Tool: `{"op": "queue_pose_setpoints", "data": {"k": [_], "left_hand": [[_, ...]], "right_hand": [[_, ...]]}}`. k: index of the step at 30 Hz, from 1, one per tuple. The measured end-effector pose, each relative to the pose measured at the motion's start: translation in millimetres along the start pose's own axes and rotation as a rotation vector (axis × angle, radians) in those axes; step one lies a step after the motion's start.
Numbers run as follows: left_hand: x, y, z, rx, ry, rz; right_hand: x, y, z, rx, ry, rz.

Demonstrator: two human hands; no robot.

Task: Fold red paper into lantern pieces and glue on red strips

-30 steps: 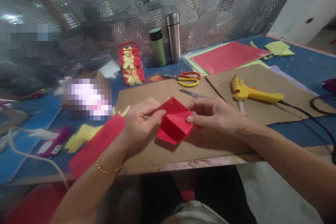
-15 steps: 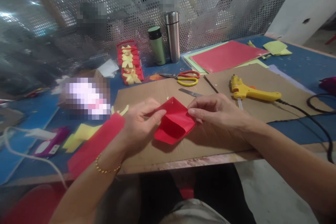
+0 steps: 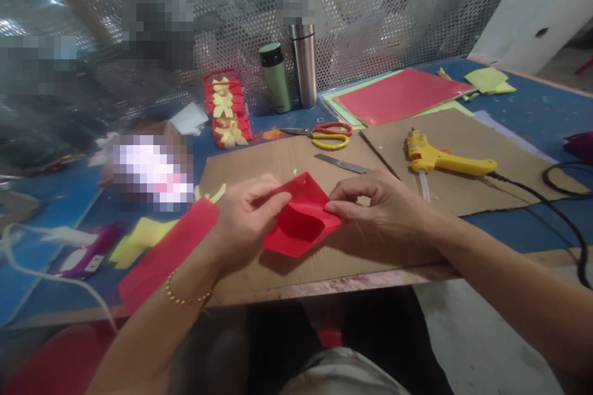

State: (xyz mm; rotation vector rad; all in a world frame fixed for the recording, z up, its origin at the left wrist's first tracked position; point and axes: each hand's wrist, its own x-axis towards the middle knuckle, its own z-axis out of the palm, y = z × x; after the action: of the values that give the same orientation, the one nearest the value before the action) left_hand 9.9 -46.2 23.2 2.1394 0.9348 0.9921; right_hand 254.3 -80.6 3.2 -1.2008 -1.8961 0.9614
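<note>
Between my hands is a folded piece of red paper (image 3: pixel 303 222), its hollow side opened toward me like a small box or pocket. My left hand (image 3: pixel 252 210) pinches its left edge between thumb and fingers. The right edge is gripped by my right hand (image 3: pixel 370 200), thumb on top. Both hands hold the paper just above a brown cardboard sheet (image 3: pixel 259 163). A flat metal blade (image 3: pixel 340 163) lies beyond the right hand. Under my left forearm rests a flat red paper sheet (image 3: pixel 171 253).
A yellow glue gun (image 3: pixel 445 160) with a black cable lies right. Scissors (image 3: pixel 331 134) are behind the paper. Red boxes with yellow bows (image 3: pixel 227 114), a green bottle (image 3: pixel 277 80) and a steel flask (image 3: pixel 303 68) stand behind. Yellow paper (image 3: pixel 143 237) and a purple device (image 3: pixel 88 256) lie left.
The red paper's lower part has swung slightly left and its hollow gapes wider. My right hand has shifted a little left with its grip kept.
</note>
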Motion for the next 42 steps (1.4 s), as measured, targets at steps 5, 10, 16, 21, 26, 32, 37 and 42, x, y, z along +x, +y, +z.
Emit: {"op": "queue_pose_setpoints", "data": {"k": [5,10,16,21,26,32,37,42], "left_hand": [[-1,-2,-1,0.015,0.035,0.076],[-2,-3,-2,0.012,0.085,0.138],[-1,-3,-2,0.047,0.093,0.148],[-4,-7,-3,0.103,0.101,0.173],[-5,-5,-3,0.125,0.066,0.167],[-4,-3,-3,0.098,0.022,0.136],[-4,-2,-4,0.067,0.028,0.151],[-4,-2,-4,0.047,0.029,0.144]], "right_hand": [[-2,-6,-5,0.032,0.025,-0.028],[0,-8,-16,0.143,-0.104,0.003],[0,-9,-19,0.133,-0.151,0.03],[0,-15,-16,0.061,-0.152,0.08],[0,-14,-12,-0.047,-0.108,0.054],[-3,-16,-13,-0.186,-0.107,0.007],[-6,-18,-17,-0.186,-0.036,0.02],[-6,-19,-17,-0.149,-0.035,-0.007]]}}
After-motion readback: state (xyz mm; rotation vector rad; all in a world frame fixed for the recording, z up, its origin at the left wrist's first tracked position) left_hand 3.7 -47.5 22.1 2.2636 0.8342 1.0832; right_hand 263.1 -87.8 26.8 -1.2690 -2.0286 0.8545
